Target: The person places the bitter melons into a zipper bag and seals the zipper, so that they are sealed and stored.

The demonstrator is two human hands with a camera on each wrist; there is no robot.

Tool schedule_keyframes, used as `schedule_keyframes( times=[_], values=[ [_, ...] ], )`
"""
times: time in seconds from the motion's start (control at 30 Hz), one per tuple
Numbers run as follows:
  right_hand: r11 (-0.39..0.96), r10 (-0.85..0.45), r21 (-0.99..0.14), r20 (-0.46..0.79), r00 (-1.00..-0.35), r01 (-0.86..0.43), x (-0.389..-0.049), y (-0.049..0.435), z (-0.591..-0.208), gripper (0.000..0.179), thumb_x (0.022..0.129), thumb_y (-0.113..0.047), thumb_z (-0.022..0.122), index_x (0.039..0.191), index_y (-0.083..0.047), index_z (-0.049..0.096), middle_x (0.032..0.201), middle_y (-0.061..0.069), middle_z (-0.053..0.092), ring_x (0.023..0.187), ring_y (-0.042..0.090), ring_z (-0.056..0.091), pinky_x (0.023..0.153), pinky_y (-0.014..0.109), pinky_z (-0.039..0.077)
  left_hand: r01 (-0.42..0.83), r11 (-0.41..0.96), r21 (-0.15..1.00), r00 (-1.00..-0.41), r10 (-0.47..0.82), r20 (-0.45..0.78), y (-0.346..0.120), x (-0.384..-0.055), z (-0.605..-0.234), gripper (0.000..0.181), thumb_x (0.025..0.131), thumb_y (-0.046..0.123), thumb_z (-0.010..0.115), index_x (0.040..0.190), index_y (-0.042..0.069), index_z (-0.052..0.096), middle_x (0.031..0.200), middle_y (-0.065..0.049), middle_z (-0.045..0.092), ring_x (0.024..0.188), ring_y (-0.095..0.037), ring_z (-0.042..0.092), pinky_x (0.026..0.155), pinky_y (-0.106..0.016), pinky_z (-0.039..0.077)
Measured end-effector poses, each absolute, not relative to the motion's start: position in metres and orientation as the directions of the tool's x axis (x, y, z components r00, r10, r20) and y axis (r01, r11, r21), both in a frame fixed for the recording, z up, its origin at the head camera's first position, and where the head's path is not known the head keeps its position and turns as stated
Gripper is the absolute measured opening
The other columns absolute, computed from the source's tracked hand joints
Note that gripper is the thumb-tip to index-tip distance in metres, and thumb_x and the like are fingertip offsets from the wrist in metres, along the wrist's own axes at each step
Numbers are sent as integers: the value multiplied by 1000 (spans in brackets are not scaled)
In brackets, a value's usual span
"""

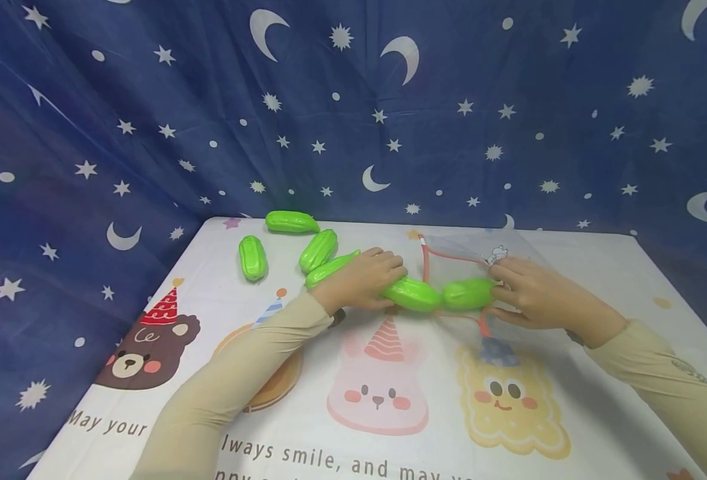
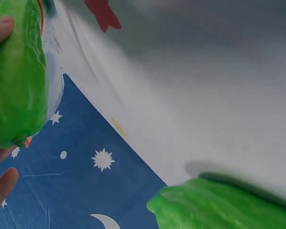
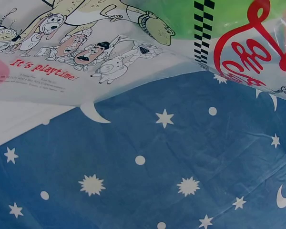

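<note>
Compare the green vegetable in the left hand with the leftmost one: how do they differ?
The left hand grips the held vegetable; the leftmost vegetable lies untouched. The held vegetable points mostly sideways; the leftmost vegetable points roughly away from the viewer. Both are bright green.

A small curtained-off corner is seen; whether it is part of a home, a playroom or a studio cannot be told. The bench point(image 1: 620, 280) is covered by a lettered, cartoon-printed white cloth point(image 1: 443, 407), and behind it a dark blue moon-and-star curtain point(image 1: 305, 87) is hung.
</note>
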State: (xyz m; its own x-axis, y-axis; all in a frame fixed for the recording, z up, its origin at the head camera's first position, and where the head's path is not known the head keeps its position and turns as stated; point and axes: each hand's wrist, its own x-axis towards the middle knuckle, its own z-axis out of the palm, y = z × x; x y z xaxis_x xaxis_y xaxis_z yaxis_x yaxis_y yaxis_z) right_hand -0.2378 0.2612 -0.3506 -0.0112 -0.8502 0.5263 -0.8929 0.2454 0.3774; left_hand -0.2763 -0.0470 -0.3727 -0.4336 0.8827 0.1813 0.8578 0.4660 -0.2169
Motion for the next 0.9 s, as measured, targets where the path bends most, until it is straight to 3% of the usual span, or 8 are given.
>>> schedule_keyframes(
  times=[0.23,0.6,0.9],
  values=[
    [239,-849,385,529,1,-891,-239,260,-350,42,98,-35,41,64,-11,49,78,7,46,67,20,39,59,33,38,861,459,-219,-426,886,184,-30,-280,-377,43,79,41,65,111,15,57,100,3,57,97,-16,53,93,-32,42],
    [253,-881,382,470,-49,-889,-236,261,-348,40,98,-34,40,67,-10,50,81,7,45,70,19,39,61,31,37,874,434,-217,-399,898,187,-1,-283,-381,41,83,45,61,111,16,57,104,3,58,101,-13,54,93,-30,41],
    [252,-883,383,468,-49,-889,-237,259,-349,39,97,-33,41,66,-10,48,78,7,44,70,19,38,60,30,36,870,436,-232,-397,897,197,27,-280,-386,50,82,51,61,118,16,56,112,3,58,107,-15,54,97,-31,41]
  ],
)
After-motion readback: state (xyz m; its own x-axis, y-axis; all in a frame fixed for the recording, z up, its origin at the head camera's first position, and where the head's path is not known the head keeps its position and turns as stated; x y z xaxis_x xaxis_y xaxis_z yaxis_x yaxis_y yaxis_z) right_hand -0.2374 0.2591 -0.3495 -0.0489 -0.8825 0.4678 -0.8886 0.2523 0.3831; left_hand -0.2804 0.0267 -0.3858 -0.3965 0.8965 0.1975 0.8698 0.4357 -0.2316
